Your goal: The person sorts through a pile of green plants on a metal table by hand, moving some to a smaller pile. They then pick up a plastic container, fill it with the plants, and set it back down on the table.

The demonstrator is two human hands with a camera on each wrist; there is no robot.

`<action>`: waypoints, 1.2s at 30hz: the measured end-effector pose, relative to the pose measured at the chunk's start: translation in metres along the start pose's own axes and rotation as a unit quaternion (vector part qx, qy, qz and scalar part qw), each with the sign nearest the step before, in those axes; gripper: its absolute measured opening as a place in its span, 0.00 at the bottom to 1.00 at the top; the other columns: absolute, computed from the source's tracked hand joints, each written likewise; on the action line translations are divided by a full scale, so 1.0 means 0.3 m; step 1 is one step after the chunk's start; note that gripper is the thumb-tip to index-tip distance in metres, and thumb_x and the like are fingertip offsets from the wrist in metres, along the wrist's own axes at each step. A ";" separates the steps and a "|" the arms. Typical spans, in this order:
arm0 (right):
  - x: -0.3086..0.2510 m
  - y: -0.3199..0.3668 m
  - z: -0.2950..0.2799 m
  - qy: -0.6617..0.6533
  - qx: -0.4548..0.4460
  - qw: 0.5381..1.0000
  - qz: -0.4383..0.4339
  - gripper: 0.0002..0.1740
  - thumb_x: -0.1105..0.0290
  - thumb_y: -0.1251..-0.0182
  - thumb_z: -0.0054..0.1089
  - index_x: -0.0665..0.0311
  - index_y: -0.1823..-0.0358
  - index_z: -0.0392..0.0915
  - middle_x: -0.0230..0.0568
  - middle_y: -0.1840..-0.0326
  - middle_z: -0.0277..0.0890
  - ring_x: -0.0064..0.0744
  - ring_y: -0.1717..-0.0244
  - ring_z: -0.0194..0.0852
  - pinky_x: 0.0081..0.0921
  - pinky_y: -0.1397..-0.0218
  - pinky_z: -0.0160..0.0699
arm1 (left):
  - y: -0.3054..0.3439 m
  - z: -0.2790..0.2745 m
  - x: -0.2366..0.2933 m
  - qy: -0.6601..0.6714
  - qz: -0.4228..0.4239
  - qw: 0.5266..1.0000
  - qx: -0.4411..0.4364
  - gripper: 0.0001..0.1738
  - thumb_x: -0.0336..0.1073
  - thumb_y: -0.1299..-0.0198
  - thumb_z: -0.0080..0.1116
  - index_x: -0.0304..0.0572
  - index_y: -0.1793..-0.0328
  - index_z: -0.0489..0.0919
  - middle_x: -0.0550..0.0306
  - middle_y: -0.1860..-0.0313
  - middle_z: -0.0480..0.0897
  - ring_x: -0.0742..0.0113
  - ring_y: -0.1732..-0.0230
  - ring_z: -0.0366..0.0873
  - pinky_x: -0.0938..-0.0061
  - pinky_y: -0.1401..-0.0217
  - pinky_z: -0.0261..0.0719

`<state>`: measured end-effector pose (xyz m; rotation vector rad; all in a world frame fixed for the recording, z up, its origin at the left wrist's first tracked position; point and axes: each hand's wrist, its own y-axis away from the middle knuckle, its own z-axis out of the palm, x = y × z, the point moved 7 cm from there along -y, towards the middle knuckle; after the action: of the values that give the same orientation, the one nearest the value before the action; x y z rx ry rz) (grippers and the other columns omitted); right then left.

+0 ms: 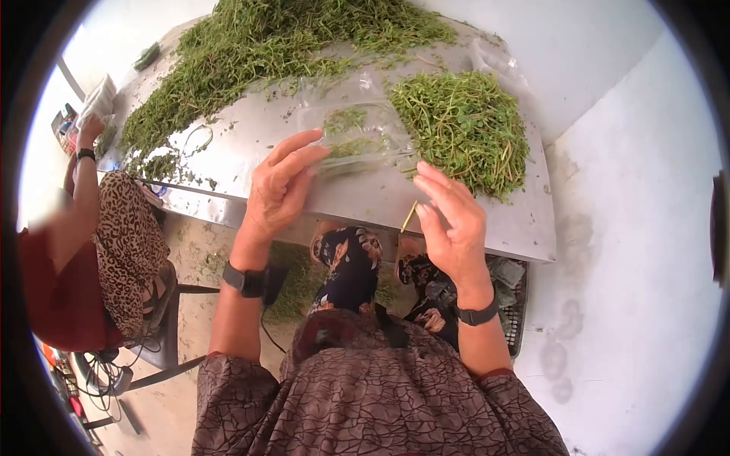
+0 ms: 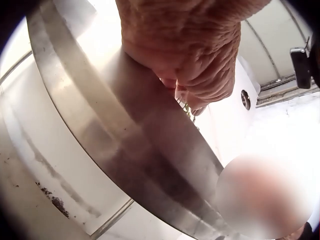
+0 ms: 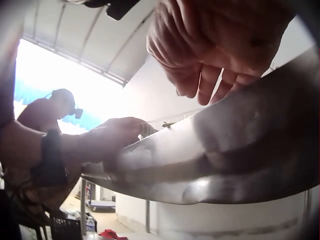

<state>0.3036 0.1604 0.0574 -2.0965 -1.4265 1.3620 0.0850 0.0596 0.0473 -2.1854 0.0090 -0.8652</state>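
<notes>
My brown patterned blouse [image 1: 357,410] fills the bottom of the head view, and my forearms rise from it with a black band [image 1: 245,280] on each wrist.

The clear plastic box [image 1: 365,133] lies on the steel table [image 1: 251,152] just past the near edge, with a few green sprigs inside. My left hand [image 1: 277,190] sits at 7 o'clock of it, fingers straight and laid against its near left corner. My right hand [image 1: 452,220] is at 5 o'clock of the box, fingers loosely extended over the table edge. The two hands are apart. A pale stem [image 1: 409,216] hangs right beside my right thumb; I cannot tell whether the thumb pinches it.

At 2 o'clock of the box, close by, lies a small herb pile [image 1: 464,125]. A far larger herb heap [image 1: 289,38] spreads from 10 to 12 o'clock across the far side of the table, with loose scraps on the bare metal between.

The table is brushed, shiny and has rounded edges. Below it are a black crate [image 1: 513,304] at 5 o'clock and a rough floor [image 1: 198,251] strewn with green bits. White wall [image 1: 631,228] runs along 3 o'clock. At 9 o'clock another person in a leopard-print garment [image 1: 129,243] sits at the table. The right wrist view shows a corrugated roof [image 3: 85,35] overhead.
</notes>
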 end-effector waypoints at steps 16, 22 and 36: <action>-0.055 0.065 0.037 0.121 -0.055 0.990 -0.041 0.14 0.81 0.55 0.68 0.68 0.62 0.84 0.40 0.50 0.84 0.42 0.48 0.77 0.37 0.47 0.76 | 0.018 -0.013 0.014 -0.031 0.050 0.998 0.036 0.15 0.19 0.48 0.58 0.39 0.54 0.82 0.47 0.45 0.82 0.51 0.58 0.82 0.67 0.55 0.81; -0.040 0.078 0.007 0.070 -0.004 0.997 -0.035 0.10 0.82 0.50 0.68 0.66 0.65 0.84 0.41 0.56 0.86 0.42 0.55 0.80 0.35 0.53 0.80 | 0.023 -0.011 0.012 -0.024 0.048 0.998 0.040 0.13 0.20 0.47 0.59 0.36 0.55 0.83 0.45 0.46 0.83 0.47 0.55 0.82 0.64 0.52 0.81; -0.125 -0.236 -0.034 -0.035 0.069 0.997 0.010 0.11 0.77 0.40 0.66 0.68 0.56 0.83 0.47 0.60 0.85 0.40 0.64 0.83 0.29 0.60 0.81 | 0.020 -0.006 0.036 -0.026 0.062 0.997 0.025 0.14 0.19 0.47 0.59 0.37 0.55 0.83 0.45 0.48 0.83 0.45 0.51 0.82 0.63 0.50 0.81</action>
<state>0.2675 0.1662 0.1292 -2.0005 -1.3008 1.5092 0.0940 0.0514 0.0504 -2.1361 0.0955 -0.7324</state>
